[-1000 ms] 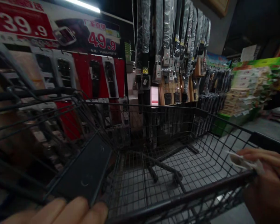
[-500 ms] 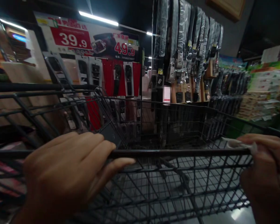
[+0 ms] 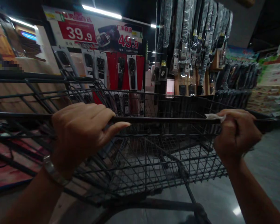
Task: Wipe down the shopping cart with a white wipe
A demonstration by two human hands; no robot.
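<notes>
- While the left hand lies over the handle bar, its fingers are bent together around it, and the thumb stretches along it toward the right.
- At the left wrist, below the handle bar, is a metallic band.
- The right hand is closed like a fist on the handle bar, well apart from the left one; a small crumpled white piece comes out beside its fingers, touching the handle bar.
- The shopping cart, of dark wire, extends below and beyond the handle bar.
- Beyond the handle bar, packaged belts hang before a red board; price signs above them read 39.9 and 49.9.
- To their right, also beyond the handle bar, long belts in clear plastic hang down.
- Below the handle bar, at its right, a grey floor reflects light.
</notes>
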